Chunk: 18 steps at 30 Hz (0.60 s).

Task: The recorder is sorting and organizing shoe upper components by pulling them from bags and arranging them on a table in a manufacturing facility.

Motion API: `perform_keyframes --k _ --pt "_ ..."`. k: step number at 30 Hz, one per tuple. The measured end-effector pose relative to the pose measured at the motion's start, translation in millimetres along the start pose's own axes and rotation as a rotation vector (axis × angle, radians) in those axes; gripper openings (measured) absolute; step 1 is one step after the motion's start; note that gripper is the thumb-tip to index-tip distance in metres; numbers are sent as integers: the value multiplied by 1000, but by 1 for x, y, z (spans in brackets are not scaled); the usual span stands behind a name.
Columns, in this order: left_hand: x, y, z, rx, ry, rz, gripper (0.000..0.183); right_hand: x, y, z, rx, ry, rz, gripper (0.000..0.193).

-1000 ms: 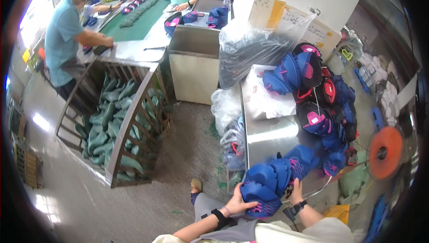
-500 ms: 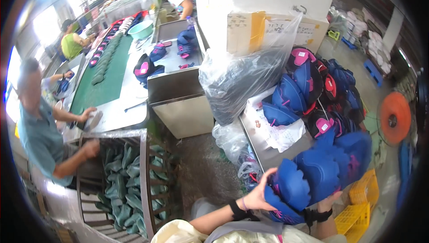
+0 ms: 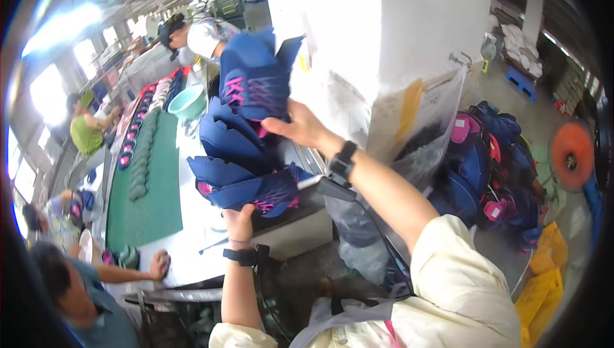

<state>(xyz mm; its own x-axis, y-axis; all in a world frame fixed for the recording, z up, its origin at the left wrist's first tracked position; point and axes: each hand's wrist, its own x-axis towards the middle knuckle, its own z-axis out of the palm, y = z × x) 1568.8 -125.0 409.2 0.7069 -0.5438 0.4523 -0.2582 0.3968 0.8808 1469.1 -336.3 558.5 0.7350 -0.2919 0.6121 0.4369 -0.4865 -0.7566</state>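
stack of blue shoe uppers [image 3: 231, 135]: positioned in front of the person, between the two hands, tilted so that its layers fan toward the left of the view. pink lacing shows on the uppermost and lowermost pieces.

left hand [image 3: 238, 223]: located below the lower end of the stack. it grasps the lowest upper, with the thumb lying against the side near the pink laces; the remaining fingers are hidden.

right hand [image 3: 300, 125]: located at the right side of the stack, near its upper end. it grasps the top upper, with the thumb extended across the piece just below the lacing; the other fingers are mostly concealed behind it.

clearance: in this view the stack overlaps the worktop [image 3: 192, 217]; contact between the two cannot be determined.

surroundings, left: the worktop carries a green strip [image 3: 160, 210], a row of grey-green pieces [image 3: 144, 156] and a pale turquoise basin [image 3: 187, 102]. a co-worker [image 3: 105, 313] in a blue shirt is at the near end.

surroundings, right: a pile of uppers [image 3: 464, 185] is well apart from both hands. yellow crates [image 3: 540, 300] are at the lower right.
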Motion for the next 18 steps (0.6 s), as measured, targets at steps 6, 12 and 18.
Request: perform_keyframes --k 6,12,18 --pt "50 -149 -148 1237 -182 -190 78 21 95 74 -837 233 422 52" --pt "47 -65 -10 1261 -64 -299 42 -94 57 90 -319 -35 13 15" --pt "-2 -48 73 1343 151 571 50 -335 -68 -49 29 -3 480 17"
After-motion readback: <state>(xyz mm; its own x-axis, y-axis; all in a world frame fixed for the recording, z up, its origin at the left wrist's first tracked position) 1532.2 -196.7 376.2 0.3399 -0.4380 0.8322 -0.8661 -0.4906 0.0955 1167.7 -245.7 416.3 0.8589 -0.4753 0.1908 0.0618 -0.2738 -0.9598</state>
